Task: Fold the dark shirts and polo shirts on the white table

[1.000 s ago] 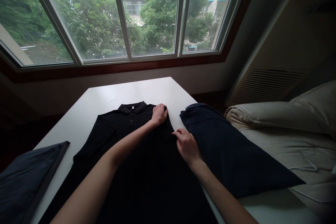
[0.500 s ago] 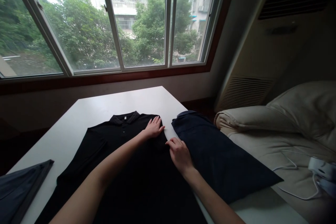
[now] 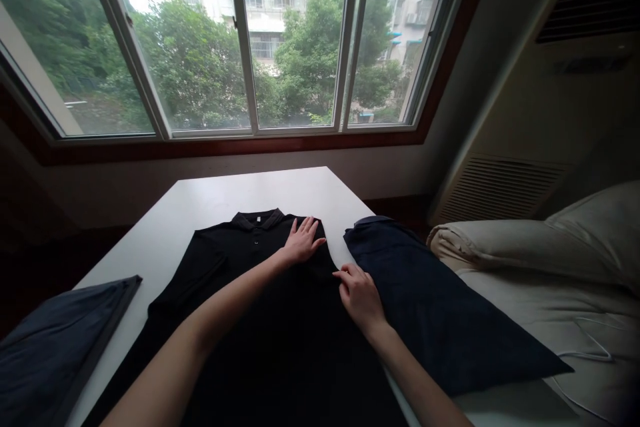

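Note:
A black collared shirt [image 3: 280, 320] lies spread on a white table [image 3: 305, 188], its collar toward the window and a small label inside the neck. My left hand [image 3: 303, 240] rests flat on the shirt near its right shoulder, fingers spread. At the shirt's right edge, my right hand [image 3: 361, 293] has its fingers bent together, pinching the edge of the black fabric. Dark navy folded cloth [image 3: 440, 307] lies just right of my right hand.
Another dark folded garment [image 3: 65, 340] lies at the table's left. A beige sofa [image 3: 505, 247] with a white cable stands at the right, before a tall vented unit [image 3: 505, 180]. Beyond the table is a window [image 3: 295, 53].
The view has shifted, so the table, shirt and hands appear a little further right. Both hands keep nearly the same places on the shirt.

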Motion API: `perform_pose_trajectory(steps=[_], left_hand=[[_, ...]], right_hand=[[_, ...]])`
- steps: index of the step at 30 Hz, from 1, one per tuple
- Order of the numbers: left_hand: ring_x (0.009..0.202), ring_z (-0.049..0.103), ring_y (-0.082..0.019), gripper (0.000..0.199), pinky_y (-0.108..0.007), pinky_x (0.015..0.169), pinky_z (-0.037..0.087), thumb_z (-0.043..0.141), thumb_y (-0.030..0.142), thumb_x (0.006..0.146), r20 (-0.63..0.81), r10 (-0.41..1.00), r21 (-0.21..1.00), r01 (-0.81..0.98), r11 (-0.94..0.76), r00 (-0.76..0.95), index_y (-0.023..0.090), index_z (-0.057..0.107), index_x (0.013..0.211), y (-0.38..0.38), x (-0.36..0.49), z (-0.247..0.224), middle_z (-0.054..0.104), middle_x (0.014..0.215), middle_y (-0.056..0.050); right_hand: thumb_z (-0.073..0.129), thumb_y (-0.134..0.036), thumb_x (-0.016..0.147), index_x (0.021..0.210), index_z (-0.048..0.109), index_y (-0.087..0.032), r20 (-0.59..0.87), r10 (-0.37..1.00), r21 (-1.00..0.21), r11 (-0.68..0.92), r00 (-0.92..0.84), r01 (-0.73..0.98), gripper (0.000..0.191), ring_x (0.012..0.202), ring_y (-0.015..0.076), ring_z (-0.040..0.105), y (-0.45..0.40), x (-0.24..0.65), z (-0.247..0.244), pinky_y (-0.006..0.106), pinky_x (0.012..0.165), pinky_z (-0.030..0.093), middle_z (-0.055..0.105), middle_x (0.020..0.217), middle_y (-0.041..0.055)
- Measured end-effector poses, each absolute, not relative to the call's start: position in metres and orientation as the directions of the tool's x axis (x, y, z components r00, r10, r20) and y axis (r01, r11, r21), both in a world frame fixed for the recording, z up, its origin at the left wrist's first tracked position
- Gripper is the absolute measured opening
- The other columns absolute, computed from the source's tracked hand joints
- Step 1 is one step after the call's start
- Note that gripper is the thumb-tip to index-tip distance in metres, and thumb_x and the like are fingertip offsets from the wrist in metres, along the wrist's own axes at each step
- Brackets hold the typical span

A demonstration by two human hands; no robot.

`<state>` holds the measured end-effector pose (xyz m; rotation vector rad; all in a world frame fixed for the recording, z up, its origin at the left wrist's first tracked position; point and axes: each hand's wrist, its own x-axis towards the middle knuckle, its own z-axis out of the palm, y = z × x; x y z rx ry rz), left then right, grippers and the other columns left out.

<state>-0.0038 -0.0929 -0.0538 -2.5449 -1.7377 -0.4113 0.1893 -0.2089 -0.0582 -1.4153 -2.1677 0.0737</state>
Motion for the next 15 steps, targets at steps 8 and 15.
perform_pose_trajectory(steps=[8,15], left_hand=[[0.149,0.010,-0.023,0.065,-0.051,0.119,0.002,0.024,0.057,0.097,0.176,0.977,0.082,0.987,-0.137,0.121,0.020,0.027,0.151,-0.191,-0.157,-0.032,0.015,0.161,-0.010],[0.148,0.014,-0.025,0.065,-0.049,0.118,0.014,0.025,0.055,0.097,0.002,0.999,0.102,0.993,0.054,-0.054,0.018,0.027,0.151,-0.248,-0.251,-0.061,0.019,0.159,-0.013]], right_hand=[[0.046,-0.008,0.084,0.111,0.067,-0.018,0.504,0.787,-0.266,0.534,-0.356,0.803,0.036,0.111,0.0228,0.058,-0.203,0.191,-0.070,0.039,0.095,0.043,0.063,0.119,0.0097],[0.044,-0.014,0.084,0.112,0.067,-0.018,0.484,0.746,-0.256,0.620,-0.457,0.742,0.037,0.112,0.0227,0.060,-0.198,0.192,-0.079,0.044,0.102,0.042,0.066,0.120,0.0085]])
